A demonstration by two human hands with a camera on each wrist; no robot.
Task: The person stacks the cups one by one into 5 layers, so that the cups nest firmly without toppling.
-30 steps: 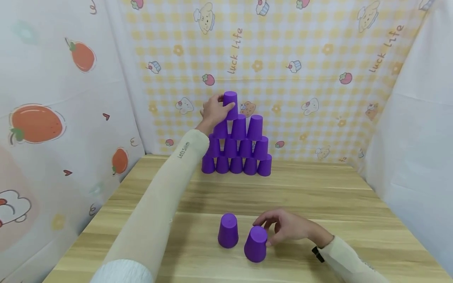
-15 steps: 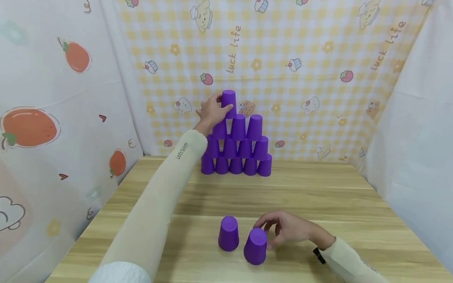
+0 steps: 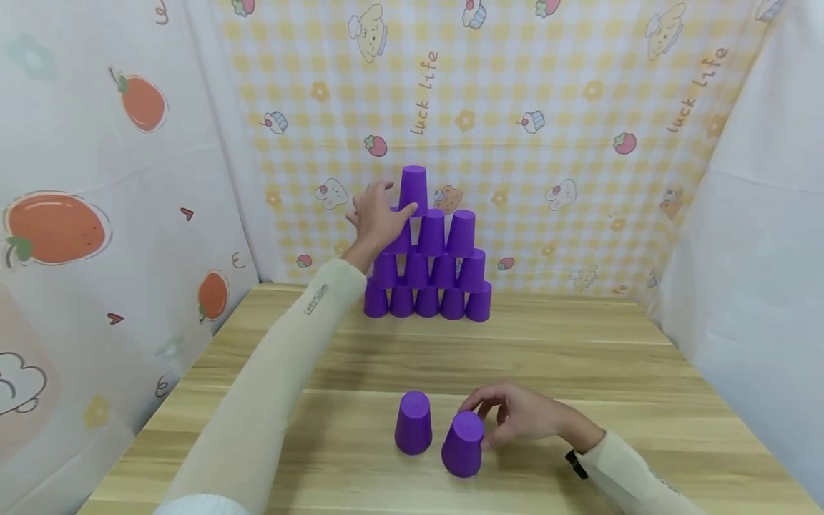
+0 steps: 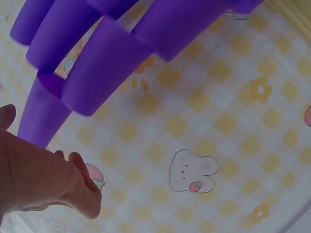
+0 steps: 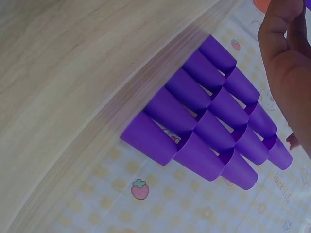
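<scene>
Upside-down purple cups form a pyramid at the back of the table, with several in its lower rows (image 3: 427, 302) and three in the row under the top. The top cup (image 3: 413, 189) stands on the left and middle cups of that row. Beside it my left hand (image 3: 375, 220) has its fingers spread, the thumb at the cup's lower side; whether it touches cannot be told. In the left wrist view, the hand (image 4: 46, 177) partly covers that cup (image 4: 41, 111). Near the front, my right hand (image 3: 524, 413) grips a purple cup (image 3: 462, 449) between thumb and fingers.
Another upside-down purple cup (image 3: 413, 423) stands on the wooden table (image 3: 547, 343) just left of the gripped one. A yellow checked cloth (image 3: 566, 236) hangs close behind the pyramid. White cloths hang at both sides.
The left hand's fingers have let go of the top cup and drawn back to the left and slightly down. That cup stays standing. The right hand keeps its hold.
</scene>
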